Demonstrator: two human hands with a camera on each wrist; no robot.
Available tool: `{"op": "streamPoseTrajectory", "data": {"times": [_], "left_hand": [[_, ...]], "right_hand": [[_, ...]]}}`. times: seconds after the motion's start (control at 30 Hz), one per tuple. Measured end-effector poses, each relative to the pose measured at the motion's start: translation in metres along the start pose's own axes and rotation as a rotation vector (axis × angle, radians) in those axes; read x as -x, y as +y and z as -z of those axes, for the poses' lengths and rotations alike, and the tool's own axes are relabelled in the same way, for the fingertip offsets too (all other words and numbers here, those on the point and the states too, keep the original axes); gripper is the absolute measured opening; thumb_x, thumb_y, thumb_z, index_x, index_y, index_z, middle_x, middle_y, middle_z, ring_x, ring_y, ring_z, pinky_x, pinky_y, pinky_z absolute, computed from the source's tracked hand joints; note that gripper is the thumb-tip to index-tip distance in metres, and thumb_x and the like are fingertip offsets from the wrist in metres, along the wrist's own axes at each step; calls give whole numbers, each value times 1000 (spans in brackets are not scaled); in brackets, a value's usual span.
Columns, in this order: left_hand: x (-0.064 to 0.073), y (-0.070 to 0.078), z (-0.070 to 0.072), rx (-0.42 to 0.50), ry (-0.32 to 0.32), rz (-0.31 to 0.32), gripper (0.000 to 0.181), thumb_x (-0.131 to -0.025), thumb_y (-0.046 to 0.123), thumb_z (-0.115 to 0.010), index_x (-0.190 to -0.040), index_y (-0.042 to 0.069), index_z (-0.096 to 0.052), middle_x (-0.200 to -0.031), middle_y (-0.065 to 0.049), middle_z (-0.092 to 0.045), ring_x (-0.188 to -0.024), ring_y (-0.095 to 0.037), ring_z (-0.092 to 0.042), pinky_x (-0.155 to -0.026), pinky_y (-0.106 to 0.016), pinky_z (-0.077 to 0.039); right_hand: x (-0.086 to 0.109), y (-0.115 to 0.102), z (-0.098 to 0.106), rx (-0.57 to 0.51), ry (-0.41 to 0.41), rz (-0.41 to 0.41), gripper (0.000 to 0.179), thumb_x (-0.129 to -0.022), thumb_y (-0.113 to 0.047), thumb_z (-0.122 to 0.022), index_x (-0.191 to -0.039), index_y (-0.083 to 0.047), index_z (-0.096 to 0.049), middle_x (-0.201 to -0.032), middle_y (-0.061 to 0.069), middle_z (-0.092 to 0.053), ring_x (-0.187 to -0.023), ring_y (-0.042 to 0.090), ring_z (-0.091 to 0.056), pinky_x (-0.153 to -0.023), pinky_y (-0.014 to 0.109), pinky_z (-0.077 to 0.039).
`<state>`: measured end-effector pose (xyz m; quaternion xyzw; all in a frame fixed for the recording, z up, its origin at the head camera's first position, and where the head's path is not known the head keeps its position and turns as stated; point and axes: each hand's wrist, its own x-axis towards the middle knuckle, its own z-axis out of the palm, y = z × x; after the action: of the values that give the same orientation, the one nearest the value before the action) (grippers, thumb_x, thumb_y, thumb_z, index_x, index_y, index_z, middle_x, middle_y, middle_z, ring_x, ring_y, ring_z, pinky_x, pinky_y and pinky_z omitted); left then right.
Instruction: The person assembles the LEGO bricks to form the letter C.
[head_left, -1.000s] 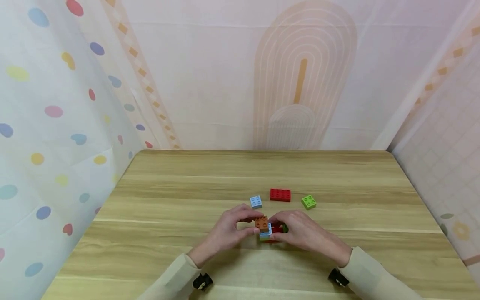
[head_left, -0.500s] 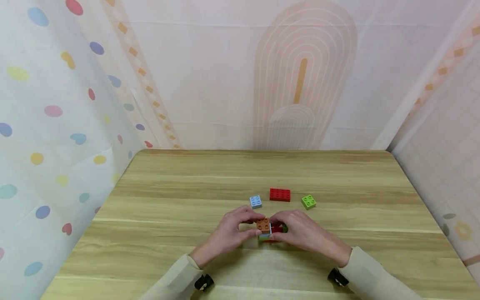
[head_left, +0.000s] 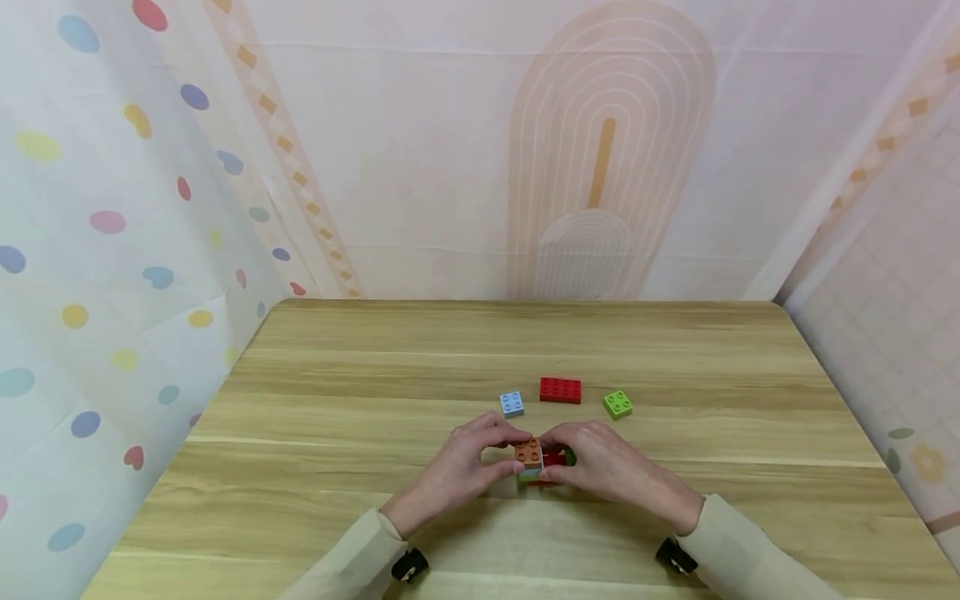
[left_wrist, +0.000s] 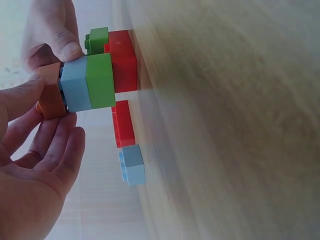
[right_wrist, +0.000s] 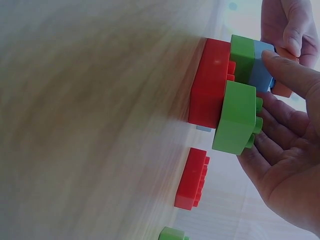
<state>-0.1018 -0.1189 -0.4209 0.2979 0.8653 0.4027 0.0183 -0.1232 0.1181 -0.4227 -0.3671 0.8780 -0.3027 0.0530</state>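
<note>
My left hand pinches an orange building brick between thumb and fingers. It sits over a light blue brick, whose studs still show in a narrow gap in the left wrist view. Below the blue one is a green brick, on one end of a long red brick. Another green brick stands on the red brick's other end. My right hand grips the stack from the right, its thumb against the blue brick; in the head view it hides much of the red brick.
Beyond the hands, a loose light blue brick, a red brick and a lime green brick lie studs up on the wooden table. Patterned curtains hang behind and beside the table.
My left hand has moved slightly right and toward me, bringing the orange brick over the light blue brick and covering its studs in the head view. My right hand has stayed in place.
</note>
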Motion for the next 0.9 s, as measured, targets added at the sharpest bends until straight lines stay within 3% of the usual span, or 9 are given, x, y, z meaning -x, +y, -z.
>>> {"op": "streamPoseTrajectory", "data": {"times": [0.13,0.37,0.7,0.9], "left_hand": [[1,0,0,-36,2,-21,37,-86,17,-78,-121,13,-69,-105,8,-61,-94,-18,-61,-82,-34,-45],[-1,1,1,-45,-24,-79,35,-88,17,-76,-122,10,-68,-109,3,-61,-97,-21,-62,-84,-36,-54],[-4,1,2,-84,-49,-76,32,-90,19,-75,-121,11,-69,-106,8,-59,-97,-19,-62,-83,-33,-51],[-4,3,2,-117,-56,-60,32,-90,19,-74,-120,11,-69,-106,7,-60,-98,-18,-62,-85,-34,-49]], "right_hand": [[0,0,0,12,6,7,31,-85,-21,-80,-110,-6,-72,-100,0,-73,-85,7,-64,-73,25,-54],[0,1,0,4,12,16,32,-85,-22,-80,-111,-6,-72,-98,-1,-72,-83,6,-65,-70,24,-53],[5,-3,10,-39,7,-58,37,-88,-28,-78,-119,-11,-69,-113,-1,-71,-101,13,-65,-86,32,-55],[5,-4,13,-62,23,-22,34,-90,-34,-74,-117,-13,-70,-112,-4,-70,-102,10,-64,-87,33,-55]]}}
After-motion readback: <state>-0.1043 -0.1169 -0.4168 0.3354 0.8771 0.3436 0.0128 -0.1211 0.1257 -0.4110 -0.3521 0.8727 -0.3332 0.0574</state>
